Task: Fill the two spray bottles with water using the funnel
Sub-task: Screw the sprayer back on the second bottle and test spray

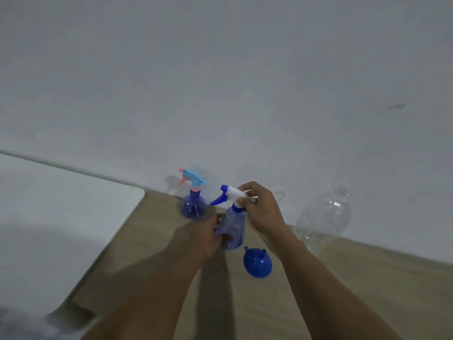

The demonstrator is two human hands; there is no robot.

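A blue spray bottle (234,228) with a white and dark-blue trigger head stands in the middle of the wooden table (343,290). My left hand (208,238) grips its body from the left. My right hand (259,204) pinches its white spray head at the neck. Behind it, near the wall, stands a second blue spray bottle (193,204) with a light-blue and pink head, untouched. A blue funnel (257,263) lies on the table just right of the held bottle, beneath my right forearm. A large clear plastic water bottle (321,220) stands at the right by the wall.
A grey wall (220,82) rises directly behind the table. A white surface (61,204) adjoins the table on the left. Bare wood shows in front of the funnel and to the far right.
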